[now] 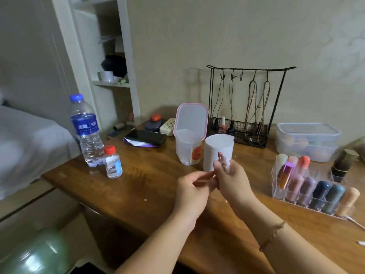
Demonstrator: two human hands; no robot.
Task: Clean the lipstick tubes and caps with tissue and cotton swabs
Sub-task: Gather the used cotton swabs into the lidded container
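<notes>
Together, the left hand [192, 186] and right hand [230, 177] pinch a small white tissue piece [227, 162], blurred, before the tissue roll [218, 149] on the table [138, 186].

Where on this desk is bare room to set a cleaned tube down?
Bare wood lies between the small red-capped bottle and the left hand, and along the near desk edge. It is crowded behind the tissue roll and around the lipstick organizer.

This is a bedroom in a home. A bed with white bedding [23, 143] stands beside a wooden table [150, 186] used as a dressing table, which carries a wire jewellery stand [246, 107], nail polish bottles [223, 125] and an acrylic lipstick organiser [308, 186]. A white shelf unit [110, 56] stands behind.
</notes>
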